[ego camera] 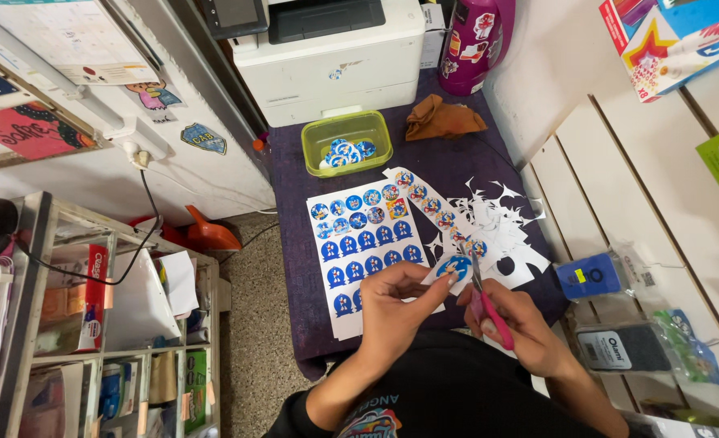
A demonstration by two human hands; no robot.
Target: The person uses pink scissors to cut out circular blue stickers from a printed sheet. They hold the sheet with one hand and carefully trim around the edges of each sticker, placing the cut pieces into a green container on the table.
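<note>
Sticker cutout (454, 266) pinched in left hand (392, 304), just left of pink scissors (486, 302) gripped by right hand (522, 328), blades pointing away.

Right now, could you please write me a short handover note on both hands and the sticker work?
Left hand: pinching a round blue paper sticker.
Right hand: holding pink-handled scissors, blades at that sticker.
Green plastic tub: holds cut round stickers.
White printed sticker sheet: lies on the purple cloth, most stickers uncut.
White paper offcuts: piled right of the sheet.
Done: some stickers cut out. Left: the rest of the sheet.
</note>
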